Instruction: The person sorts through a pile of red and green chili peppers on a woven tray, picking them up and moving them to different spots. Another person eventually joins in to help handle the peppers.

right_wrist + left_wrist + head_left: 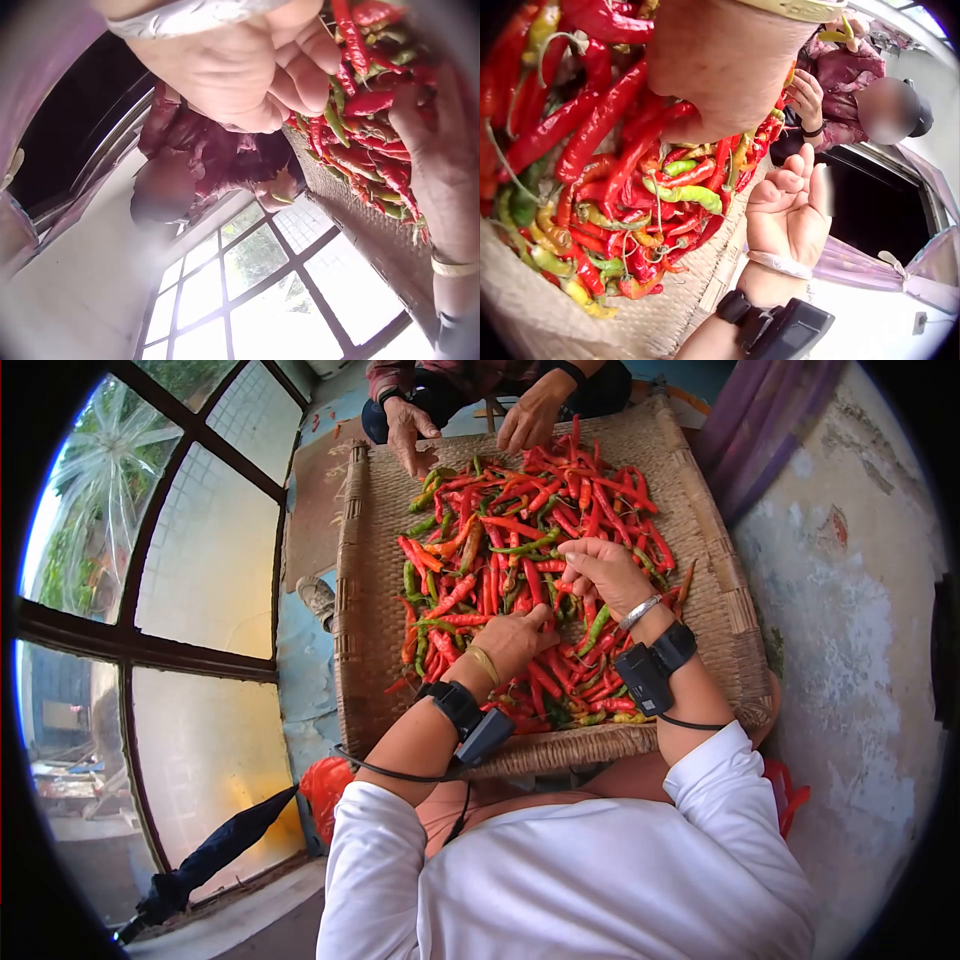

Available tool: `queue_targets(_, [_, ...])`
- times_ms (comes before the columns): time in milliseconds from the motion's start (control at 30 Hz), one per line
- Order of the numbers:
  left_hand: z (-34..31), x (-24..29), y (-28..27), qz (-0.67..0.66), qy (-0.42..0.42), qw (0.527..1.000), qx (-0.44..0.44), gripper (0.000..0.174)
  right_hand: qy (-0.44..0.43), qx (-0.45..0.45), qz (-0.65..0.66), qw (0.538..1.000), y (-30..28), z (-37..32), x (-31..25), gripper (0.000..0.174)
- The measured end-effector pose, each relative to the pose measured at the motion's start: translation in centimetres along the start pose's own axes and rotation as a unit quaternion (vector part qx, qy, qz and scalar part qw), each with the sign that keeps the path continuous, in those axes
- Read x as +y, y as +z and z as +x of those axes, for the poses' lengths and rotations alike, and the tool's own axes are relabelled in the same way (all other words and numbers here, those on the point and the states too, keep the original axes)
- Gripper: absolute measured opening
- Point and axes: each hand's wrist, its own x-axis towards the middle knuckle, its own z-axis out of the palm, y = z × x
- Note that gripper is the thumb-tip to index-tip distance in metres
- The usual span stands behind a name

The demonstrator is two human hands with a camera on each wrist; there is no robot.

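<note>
"From my seat, where are the peppers [532, 582]?"

"Heaped in the woven tray [738, 595], upper middle of the head view, red with some green."

"And the hands?"

"The right hand [605, 572] is over the heap, fingers loosely curled; I see nothing between them. The left hand [508, 642] is lower in the frame, fingers down among the peppers. Its tips are hidden from me, so I can't tell whether it pinches one."

"Which relation matters most, to your eye?"

"I'd say the green pepper [530, 546] by the right hand. Its long axis runs nearly crosswise in the head view, right end tipped slightly up, just beside those fingertips."

"Touching?"

"I can't tell. It lies to the left of the right hand in the frame, and that hand is clearly nearer than the left."
</note>
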Motion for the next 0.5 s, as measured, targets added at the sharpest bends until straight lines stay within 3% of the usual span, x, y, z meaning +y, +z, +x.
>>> queue_targets(67, [-0.2,-0.2,-0.4,0.012,0.006,1.0,0.005,0.023,0.002,-0.014,0.0,1.0,0.0,0.1,0.1,0.027])
queue_targets(133, [-0.4,-0.5,-0.8,-0.084,0.018,0.992,0.09,0.018,0.003,0.018,-0.009,1.0,-0.2,0.1,0.1,0.027])
queue_targets(167, [-0.4,-0.8,-1.3,-0.081,0.017,0.992,0.09,0.018,0.001,0.016,-0.008,1.0,-0.3,0.0,0.1,0.027])
queue_targets(200, [-0.5,-1.2,-1.9,-0.223,-0.014,0.969,0.104,0.017,0.004,0.023,-0.001,1.0,-0.5,-0.1,-0.1,0.027])
queue_targets(233, [-0.5,-1.5,-2.3,-0.36,-0.045,0.924,0.117,0.015,0.005,0.03,0.006,1.0,-0.4,-0.1,-0.2,0.026])
queue_targets(267, [-0.4,-1.2,-2.8,-0.59,-0.13,0.79,0.107,0.014,0.003,0.038,0.013,0.999,-0.3,-0.1,-0.2,0.027])
queue_targets(367, [-0.3,-2.3,-4.8,-0.676,-0.175,0.657,0.285,0.021,0.021,0.027,-0.012,0.999,-0.1,0.1,-0.1,0.026])
queue_targets(400, [0.1,-2.9,-4.8,-0.676,-0.175,0.657,0.285,0.021,0.021,0.027,-0.011,0.999,0.0,0.2,0.0,0.026])
queue_targets(467, [0.6,-4.1,-3.8,-0.672,-0.29,0.549,0.403,0.023,0.005,0.036,-0.031,0.999,0.3,0.3,0.2,0.027])
queue_targets(500, [0.3,-4.5,-2.8,-0.672,-0.29,0.549,0.404,0.023,0.005,0.036,-0.032,0.999,0.3,0.4,0.4,0.027])
